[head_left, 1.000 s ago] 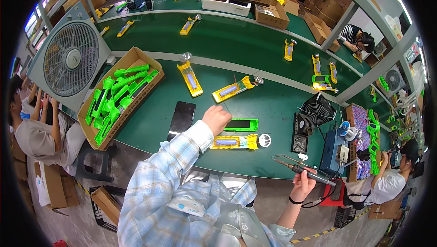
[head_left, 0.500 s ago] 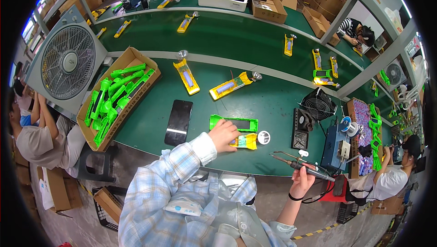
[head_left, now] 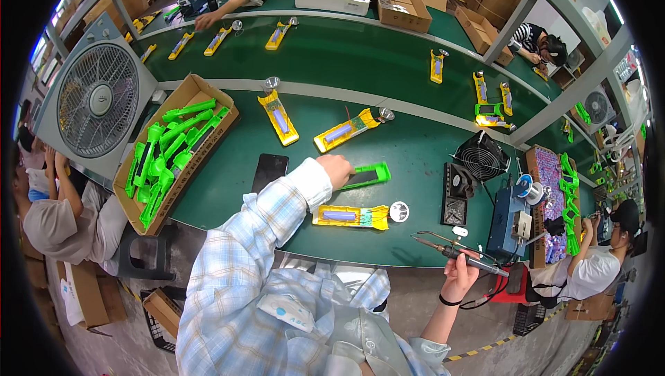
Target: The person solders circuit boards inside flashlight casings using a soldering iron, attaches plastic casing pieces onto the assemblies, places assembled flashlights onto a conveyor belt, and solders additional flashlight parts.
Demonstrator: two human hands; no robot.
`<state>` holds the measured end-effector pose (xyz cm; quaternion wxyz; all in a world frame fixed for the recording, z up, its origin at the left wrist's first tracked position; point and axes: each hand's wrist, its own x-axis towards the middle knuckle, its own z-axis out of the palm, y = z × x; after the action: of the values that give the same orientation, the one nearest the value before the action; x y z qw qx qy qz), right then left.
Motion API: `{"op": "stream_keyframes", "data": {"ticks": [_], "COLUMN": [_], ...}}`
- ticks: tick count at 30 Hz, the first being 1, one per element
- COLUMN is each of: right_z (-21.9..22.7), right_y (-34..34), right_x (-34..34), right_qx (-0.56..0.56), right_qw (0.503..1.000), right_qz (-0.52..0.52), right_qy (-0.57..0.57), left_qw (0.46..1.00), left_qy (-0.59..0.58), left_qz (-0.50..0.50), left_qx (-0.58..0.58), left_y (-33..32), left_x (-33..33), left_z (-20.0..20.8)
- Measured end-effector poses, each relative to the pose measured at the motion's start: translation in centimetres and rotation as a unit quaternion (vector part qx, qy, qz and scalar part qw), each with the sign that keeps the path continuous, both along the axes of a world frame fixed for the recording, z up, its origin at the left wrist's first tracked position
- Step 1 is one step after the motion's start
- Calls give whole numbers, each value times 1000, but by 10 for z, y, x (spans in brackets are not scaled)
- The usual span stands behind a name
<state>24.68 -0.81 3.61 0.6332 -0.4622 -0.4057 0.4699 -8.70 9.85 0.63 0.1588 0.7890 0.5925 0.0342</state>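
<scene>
My left hand (head_left: 336, 170) reaches over the bench with its fingers closed on the left end of a green plastic casing half (head_left: 374, 174), which lies at a slight slant. Just nearer to me is a yellow flashlight casing (head_left: 377, 217) with a purple battery (head_left: 339, 216), wires and a round reflector (head_left: 399, 211) at its right end. A soldering iron (head_left: 478, 262) is gripped in my right hand (head_left: 458, 280) at the bench's front edge, its tip pointing left. Two more yellow casings (head_left: 280, 121) (head_left: 339, 133) with batteries and reflectors lie farther back.
A black phone (head_left: 271, 168) is partly covered by my left sleeve. Left stands a carton of green casings (head_left: 201, 142) beside a box fan (head_left: 99, 99). On the right are a small black fan (head_left: 483, 156), a blue soldering station (head_left: 508, 222) and a carton of batteries (head_left: 547, 168). Co-workers sit around.
My left hand has moved from the near yellow casing to the green casing half, which now slants. Across the belt, a co-worker's arm has moved left. My right hand stays put.
</scene>
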Motion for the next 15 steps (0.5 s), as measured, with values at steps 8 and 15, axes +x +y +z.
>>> {"op": "stream_keyframes", "data": {"ticks": [8,15], "right_z": [-5,0], "right_y": [3,2], "right_x": [4,-4], "right_qx": [-19,-21], "right_qw": [1000,1000], "right_qz": [1,15], "right_qy": [-6,-9], "left_qw": [992,942], "left_qy": [-126,-54], "left_qz": [29,-181], "left_qx": [-12,277], "left_y": [5,29], "left_x": [1,-17], "left_z": [-4,-14]}}
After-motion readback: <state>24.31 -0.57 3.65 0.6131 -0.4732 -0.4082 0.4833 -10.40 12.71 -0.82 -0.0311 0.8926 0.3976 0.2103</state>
